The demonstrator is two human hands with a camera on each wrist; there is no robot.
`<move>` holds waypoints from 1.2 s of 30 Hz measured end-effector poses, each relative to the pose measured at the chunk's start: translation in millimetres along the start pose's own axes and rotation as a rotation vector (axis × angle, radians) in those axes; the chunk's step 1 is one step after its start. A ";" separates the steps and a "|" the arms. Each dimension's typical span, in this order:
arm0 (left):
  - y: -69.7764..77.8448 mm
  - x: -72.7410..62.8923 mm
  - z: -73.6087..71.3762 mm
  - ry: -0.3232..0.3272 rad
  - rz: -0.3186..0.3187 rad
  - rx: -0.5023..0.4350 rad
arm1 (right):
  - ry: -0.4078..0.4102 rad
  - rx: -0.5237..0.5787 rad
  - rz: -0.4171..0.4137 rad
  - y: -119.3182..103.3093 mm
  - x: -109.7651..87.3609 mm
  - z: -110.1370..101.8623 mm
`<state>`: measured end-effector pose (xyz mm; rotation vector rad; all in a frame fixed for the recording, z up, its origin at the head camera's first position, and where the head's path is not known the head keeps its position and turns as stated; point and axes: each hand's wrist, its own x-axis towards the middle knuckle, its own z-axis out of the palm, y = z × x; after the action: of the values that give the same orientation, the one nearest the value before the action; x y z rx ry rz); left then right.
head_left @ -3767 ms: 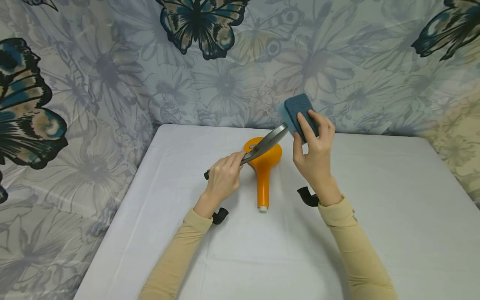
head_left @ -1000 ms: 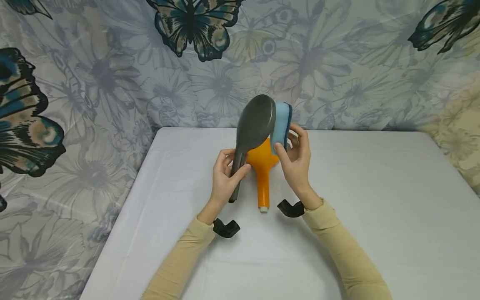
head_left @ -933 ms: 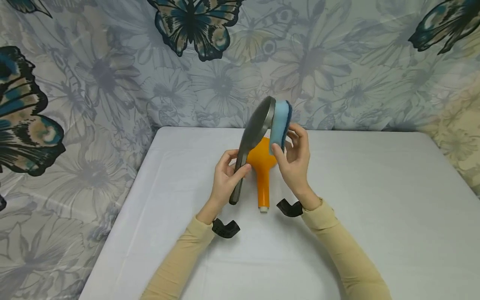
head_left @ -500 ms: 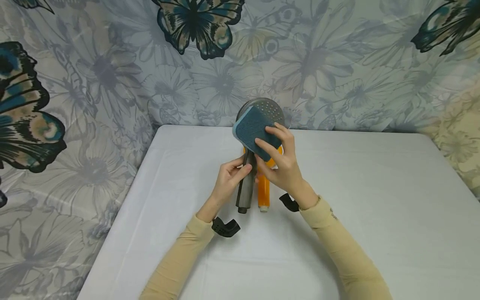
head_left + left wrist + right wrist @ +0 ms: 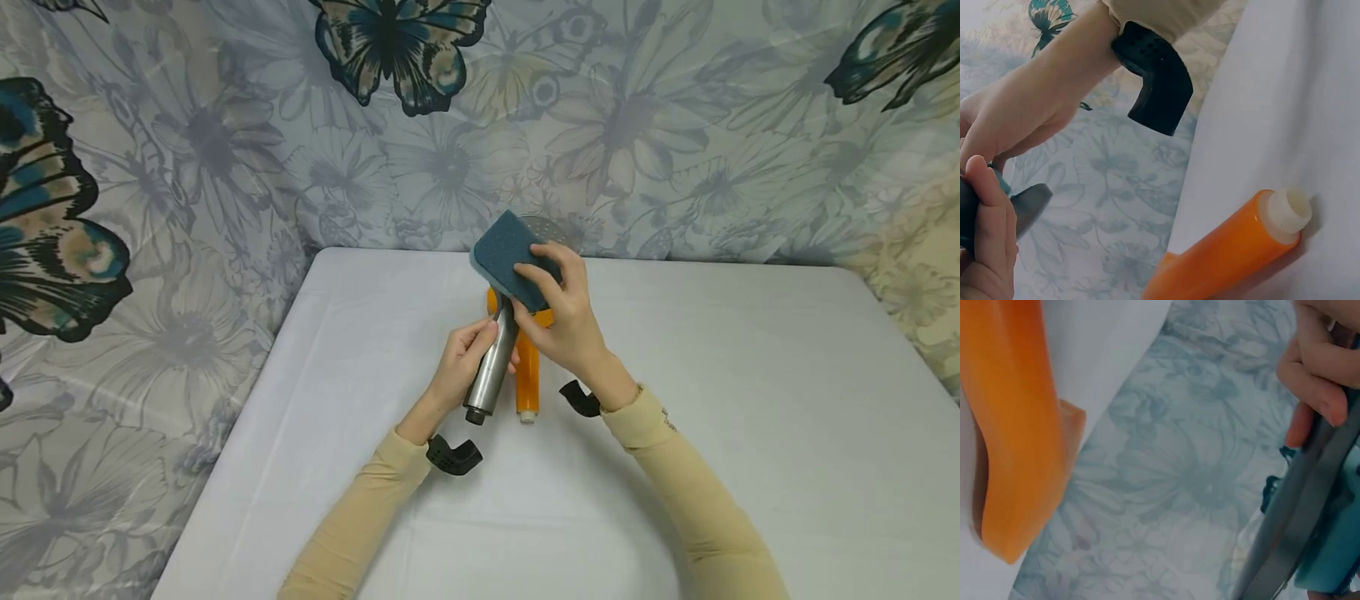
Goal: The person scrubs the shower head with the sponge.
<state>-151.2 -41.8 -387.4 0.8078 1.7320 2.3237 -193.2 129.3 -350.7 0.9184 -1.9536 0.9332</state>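
Observation:
In the head view my left hand (image 5: 463,358) grips the silver-grey handle of a shower head (image 5: 492,367), raised above the table and tilted. Its round face with nozzles is mostly covered by a blue sponge (image 5: 510,254), whose darker scouring side is turned up. Fingertips and thumb of my right hand (image 5: 566,312) hold that sponge against the face. In the right wrist view the sponge (image 5: 1329,550) lies along the edge of the shower head (image 5: 1297,506). An orange shower head (image 5: 528,375) with a pale threaded end lies on the table behind and below my hands.
A white cloth covers the table (image 5: 750,375). Behind it hangs a fabric backdrop (image 5: 637,167) printed with flowers and butterflies. Black curved mounts (image 5: 453,456) stick out at both wrists, close to the orange shower head.
The grey shower head has been rolled from its back to its nozzle face, its handle now leaning left at the bottom. The sponge has moved from the right edge over onto that face.

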 end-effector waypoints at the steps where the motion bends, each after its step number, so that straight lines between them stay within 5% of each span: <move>1: 0.1 0.3 0.1 -0.002 0.000 0.000 | -0.003 0.000 0.007 0.6 0.8 -0.3; 8: 0.7 0.3 0.7 -0.027 -0.034 -0.021 | 0.120 -0.106 0.194 13.2 6.2 -10.9; 16: 2.2 1.5 -2.2 -0.008 -0.007 -0.029 | -0.040 -0.020 0.085 -0.2 -0.6 -11.7; 23: 3.5 1.4 -2.2 0.004 -0.010 -0.057 | 0.102 -0.088 0.197 16.7 -0.7 -21.9; 31: 4.8 1.5 -3.5 0.045 -0.006 -0.069 | 0.021 -0.022 0.136 6.3 -12.6 -19.5; 36: 6.3 1.3 -4.3 0.057 -0.013 -0.059 | 0.108 -0.086 0.213 15.2 -9.6 -24.3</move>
<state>-153.1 -47.0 -382.0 0.7251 1.6766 2.3995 -193.7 159.4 -352.6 0.6068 -2.0091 0.9888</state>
